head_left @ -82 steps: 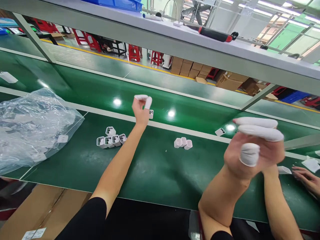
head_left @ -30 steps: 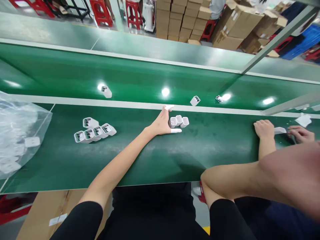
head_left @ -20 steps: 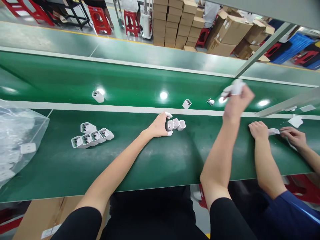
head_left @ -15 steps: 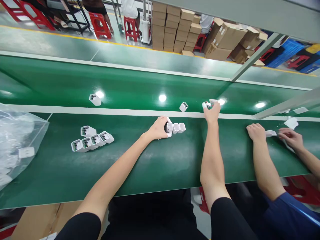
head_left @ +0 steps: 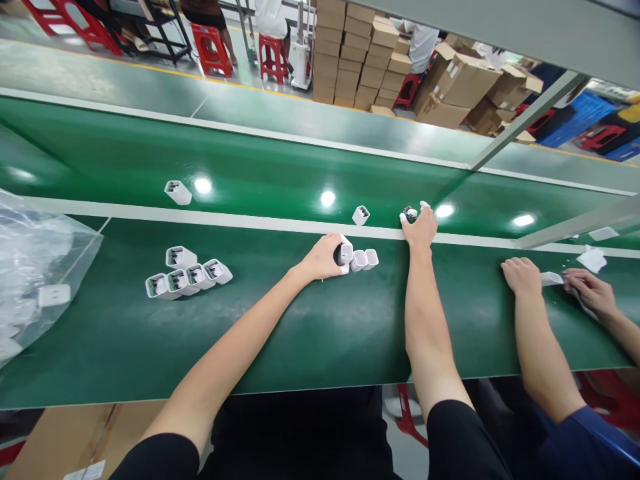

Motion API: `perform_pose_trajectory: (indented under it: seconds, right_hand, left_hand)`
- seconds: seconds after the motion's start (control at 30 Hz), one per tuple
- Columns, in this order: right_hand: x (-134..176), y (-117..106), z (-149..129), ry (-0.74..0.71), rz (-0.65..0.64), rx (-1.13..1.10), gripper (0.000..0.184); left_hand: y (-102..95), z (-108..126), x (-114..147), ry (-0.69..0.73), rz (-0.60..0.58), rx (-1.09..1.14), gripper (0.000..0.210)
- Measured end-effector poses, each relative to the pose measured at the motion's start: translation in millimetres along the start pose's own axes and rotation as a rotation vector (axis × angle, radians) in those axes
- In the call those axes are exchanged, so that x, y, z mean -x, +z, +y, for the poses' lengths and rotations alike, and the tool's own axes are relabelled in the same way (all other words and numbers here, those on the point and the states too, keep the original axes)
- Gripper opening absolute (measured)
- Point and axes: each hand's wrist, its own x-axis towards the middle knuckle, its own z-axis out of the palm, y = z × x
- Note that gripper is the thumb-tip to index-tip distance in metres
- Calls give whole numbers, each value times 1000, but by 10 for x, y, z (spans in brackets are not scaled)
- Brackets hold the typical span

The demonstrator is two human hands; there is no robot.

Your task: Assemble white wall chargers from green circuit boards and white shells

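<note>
My left hand [head_left: 324, 257], white covers on its fingertips, is closed round a white charger housing [head_left: 345, 253] on the green table. Two more white charger housings [head_left: 365, 259] stand in a row against its right side. Over the green belt, my right hand [head_left: 421, 225] has thumb and fingers apart around a small circuit board [head_left: 410, 213]; whether they touch it I cannot tell. An open-ended white housing [head_left: 361, 215] lies on the belt between my hands. To the left, several housings [head_left: 187, 279] with parts visible inside lie grouped on the table.
Another housing [head_left: 178, 192] sits on the belt at left. A clear plastic bag [head_left: 45, 287] of white parts fills the table's left end. At right, a co-worker's hands [head_left: 593, 292] hold a white piece [head_left: 551, 279]. A metal post [head_left: 530, 120] rises beyond the belt.
The housings and circuit board on the belt have shifted left. My right hand's thumb and fingers now spread around the board. My left hand keeps its hold; the view has shifted slightly.
</note>
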Motion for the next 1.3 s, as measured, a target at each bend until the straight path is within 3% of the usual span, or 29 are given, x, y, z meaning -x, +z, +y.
perform_pose_trajectory:
  seconds: [0.13, 0.27, 0.43, 0.57, 0.7, 0.8, 0.87, 0.97, 1.03, 1.1, 1.2, 1.3]
  right_hand:
    - [15, -24, -28, -14, -57, -42, 76]
    - [61, -78, -52, -108, -112, -129, 59]
    - [62, -43, -85, -188, -119, -184, 54]
    - [44, -17, -100, -156, -172, -288, 33]
    - [21, -55, -256, -41, -125, -490, 48]
    - [-9, -153, -559, -9, -129, -688, 63]
    - [9, -299, -843, -30, -155, -801, 67]
    - [195, -688, -1328, -136, -193, -1053, 55]
    - [446, -1034, -1637, -297, -268, -1197, 46]
    - [758, -1391, -1894, -497, -316, -1217, 49]
    - [1196, -1815, -2141, -720, -253, -1211, 44]
    - [1458, -2024, -2241, -872, -134, -1217, 53]
  left_hand:
    - [0, -1, -26, 0, 6, 3, 35]
    - [-17, 23, -41, -11, 12, 27, 32]
    - [-31, 34, -33, -26, 14, 52, 34]
    - [-20, 31, -28, -31, 18, 60, 34]
    - [-7, 6, -48, -44, 49, 140, 35]
    - [-82, 9, -97, -96, 129, 294, 37]
    - [-216, 78, -127, -79, 161, 344, 42]
    - [-527, 349, -117, 38, 196, 358, 55]
    - [-755, 617, -56, 117, 242, 341, 58]
    - [-957, 896, 42, 204, 286, 306, 50]
    - [-1186, 1228, 214, 369, 327, 226, 44]
    - [-1337, 1415, 361, 504, 324, 107, 44]
